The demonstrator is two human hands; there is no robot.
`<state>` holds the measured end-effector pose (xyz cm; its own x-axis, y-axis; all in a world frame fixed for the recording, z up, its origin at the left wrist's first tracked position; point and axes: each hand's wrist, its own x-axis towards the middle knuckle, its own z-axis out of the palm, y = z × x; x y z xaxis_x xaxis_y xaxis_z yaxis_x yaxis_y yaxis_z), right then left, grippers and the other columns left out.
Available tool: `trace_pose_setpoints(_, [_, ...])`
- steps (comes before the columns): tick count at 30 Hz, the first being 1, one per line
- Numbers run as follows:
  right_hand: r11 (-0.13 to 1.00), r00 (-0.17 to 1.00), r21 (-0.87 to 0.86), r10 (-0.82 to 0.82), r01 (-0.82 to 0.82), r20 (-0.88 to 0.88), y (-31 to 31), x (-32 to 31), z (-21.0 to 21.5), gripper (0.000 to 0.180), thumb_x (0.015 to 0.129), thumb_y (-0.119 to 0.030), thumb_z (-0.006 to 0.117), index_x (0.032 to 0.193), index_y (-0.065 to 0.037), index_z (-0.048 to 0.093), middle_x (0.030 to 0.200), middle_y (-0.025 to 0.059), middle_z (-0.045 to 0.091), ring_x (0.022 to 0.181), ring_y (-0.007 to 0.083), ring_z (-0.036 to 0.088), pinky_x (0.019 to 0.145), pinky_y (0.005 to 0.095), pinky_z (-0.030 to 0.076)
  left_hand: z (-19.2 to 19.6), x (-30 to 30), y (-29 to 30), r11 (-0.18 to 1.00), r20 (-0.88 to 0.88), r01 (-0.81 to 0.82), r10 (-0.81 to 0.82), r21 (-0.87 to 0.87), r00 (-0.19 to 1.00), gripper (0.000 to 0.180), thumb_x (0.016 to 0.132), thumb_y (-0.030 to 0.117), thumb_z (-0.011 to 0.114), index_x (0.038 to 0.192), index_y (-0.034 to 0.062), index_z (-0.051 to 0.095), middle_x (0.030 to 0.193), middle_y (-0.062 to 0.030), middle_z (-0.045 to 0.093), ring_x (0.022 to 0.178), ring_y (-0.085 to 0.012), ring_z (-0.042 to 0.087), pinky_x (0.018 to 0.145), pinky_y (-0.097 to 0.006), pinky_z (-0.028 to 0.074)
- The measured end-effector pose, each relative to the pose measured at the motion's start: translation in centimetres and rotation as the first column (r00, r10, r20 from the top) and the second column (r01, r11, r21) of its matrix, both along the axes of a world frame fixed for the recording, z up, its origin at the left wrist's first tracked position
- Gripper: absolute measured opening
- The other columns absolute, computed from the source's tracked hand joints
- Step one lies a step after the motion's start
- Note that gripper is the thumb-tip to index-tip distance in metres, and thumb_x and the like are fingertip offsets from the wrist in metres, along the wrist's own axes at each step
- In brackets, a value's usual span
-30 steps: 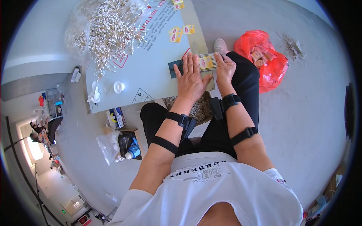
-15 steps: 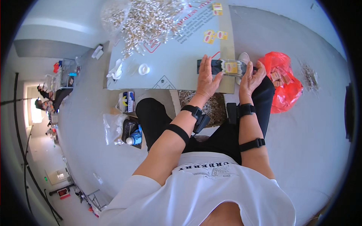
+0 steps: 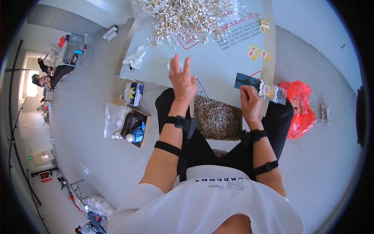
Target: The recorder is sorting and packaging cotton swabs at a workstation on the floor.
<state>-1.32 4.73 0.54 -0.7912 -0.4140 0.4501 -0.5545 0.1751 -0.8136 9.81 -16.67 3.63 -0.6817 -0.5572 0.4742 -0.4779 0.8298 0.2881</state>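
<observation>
My left hand (image 3: 183,82) hovers open over the table's near edge, its fingers spread and nothing in it. Its fingertips partly cover a small round white dish (image 3: 169,65). My right hand (image 3: 251,101) is curled closed beside a clear packet of cotton swabs (image 3: 269,91) with a yellow label inside. A dark strip (image 3: 245,80) lies at the packet's left end, next to my right fingertips. Whatever those fingers hold, if anything, is hidden. The packet rests at the right edge of the table (image 3: 218,74).
Loose cotton swabs (image 3: 191,19) are heaped at the back. Yellow cards (image 3: 259,52) lie on the right; crumpled white tissue (image 3: 135,57) on the left. Below the edge stands a box of swabs (image 3: 218,117). A red bag (image 3: 302,113) and a box with a bottle (image 3: 134,130) are on the floor.
Both hands have come off the sides of the swab packet. My left hand has moved left toward the dish; my right has shifted left and curled. The whole view has also shifted.
</observation>
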Motion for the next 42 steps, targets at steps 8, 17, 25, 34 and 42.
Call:
trace_pose_setpoints(8, [0.989, 0.985, 0.067, 0.12, -0.129, 0.121, -4.8, 1.2, -0.7, 0.005, 0.084, 0.001, 0.063, 0.089, -0.002, 0.062, 0.078, 0.0122, 0.062, 0.065, 0.0273, 0.062, 0.058, 0.0324, 0.048, -3.3, 1.2, -8.7, 0.995, 0.227, 0.066, -0.081, 0.073, 0.971, 0.065, 0.071, -0.01, 0.057, 0.131, 0.0133, 0.053, 0.136, -0.015, 0.043, 0.125, -0.0386, 0.039, 0.094, -0.053, 0.039])
trace_pose_setpoints(17, [0.995, 0.956, 0.093, 0.012, -0.041, 0.292, -5.3, -1.1, -2.0, 0.004, 0.084, -0.001, 0.064, 0.088, -0.003, 0.063, 0.075, 0.0101, 0.061, 0.06, 0.0201, 0.058, 0.058, 0.0285, 0.047, -0.5, -3.0, -8.9, 1.0, 0.171, 0.021, -0.019, -0.009, 0.985, 0.065, 0.073, 0.005, 0.07, 0.134, 0.0107, 0.049, 0.134, -0.0127, 0.045, 0.129, -0.0363, 0.037, 0.107, -0.05, 0.03])
trace_pose_setpoints(25, [0.995, 0.963, 0.089, 0.018, -0.044, 0.27, -5.5, -0.3, -0.8, 0.005, 0.084, 0.0, 0.064, 0.088, -0.003, 0.062, 0.073, 0.0095, 0.059, 0.059, 0.02, 0.056, 0.056, 0.0285, 0.046, -1.5, -13.2, -9.8, 0.965, 0.197, 0.016, -0.069, 0.261, 0.978, 0.058, 0.072, 0.024, 0.078, 0.125, 0.0148, 0.058, 0.131, -0.0099, 0.047, 0.127, -0.034, 0.036, 0.106, -0.051, 0.029])
trace_pose_setpoints(34, [0.994, 0.957, 0.101, 0.019, -0.05, 0.288, -5.4, -0.6, -0.8, 0.006, 0.083, 0.001, 0.064, 0.088, -0.002, 0.062, 0.074, 0.0106, 0.06, 0.06, 0.0226, 0.058, 0.056, 0.029, 0.045, -3.9, -10.8, -6.0, 0.989, 0.088, 0.126, -0.133, 0.081, 0.987, 0.019, 0.073, 0.011, 0.076, 0.088, 0.0111, 0.064, 0.11, -0.0045, 0.054, 0.113, -0.0314, 0.044, 0.09, -0.047, 0.036])
trace_pose_setpoints(42, [0.988, 0.972, 0.154, -0.047, 0.011, 0.232, -7.1, -4.9, 0.3, 0.03, 0.075, -0.002, 0.07, 0.103, 0.002, 0.063, 0.095, 0.0131, 0.063, 0.062, 0.0183, 0.057, 0.061, 0.0294, 0.049, -2.9, -7.1, -1.4, 0.918, 0.03, 0.31, -0.327, 0.246, 0.944, 0.031, 0.067, 0.004, 0.077, 0.094, 0.0083, 0.063, 0.108, -0.0067, 0.054, 0.113, -0.0295, 0.046, 0.095, -0.046, 0.034])
